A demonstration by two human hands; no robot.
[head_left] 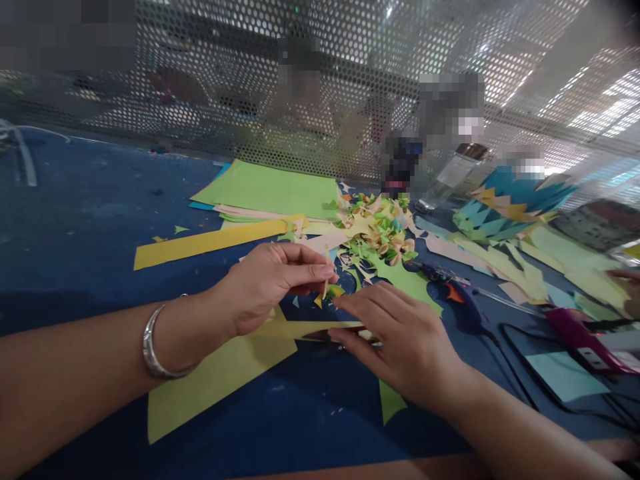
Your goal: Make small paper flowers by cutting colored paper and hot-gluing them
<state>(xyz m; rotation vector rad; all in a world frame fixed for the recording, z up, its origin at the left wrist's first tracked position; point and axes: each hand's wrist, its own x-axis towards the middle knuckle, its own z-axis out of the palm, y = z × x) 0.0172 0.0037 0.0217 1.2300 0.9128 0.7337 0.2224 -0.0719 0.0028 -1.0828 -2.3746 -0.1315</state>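
Between the thumb and fingertips of my left hand (280, 283) is a small pale paper strip (327, 270), held upright. My right hand (400, 333) curls around what looks like a pair of scissors (337, 335), mostly hidden under the palm, with the blades pointing left. Under both hands lies a yellow-green paper sheet (215, 380). Just beyond the fingers, small paper scraps (357, 270) are scattered, and behind them rises a heap of cut green and cream paper pieces (380, 227).
Stacked green paper (285, 190) and a yellow strip (215, 241) lie at the back left. To the right are a glue gun (463, 303), a purple power strip (585, 340) with cables, a blue paper crown-like piece (510, 203) and a clear bottle (453, 177). A perforated metal screen (215, 87) stands behind.
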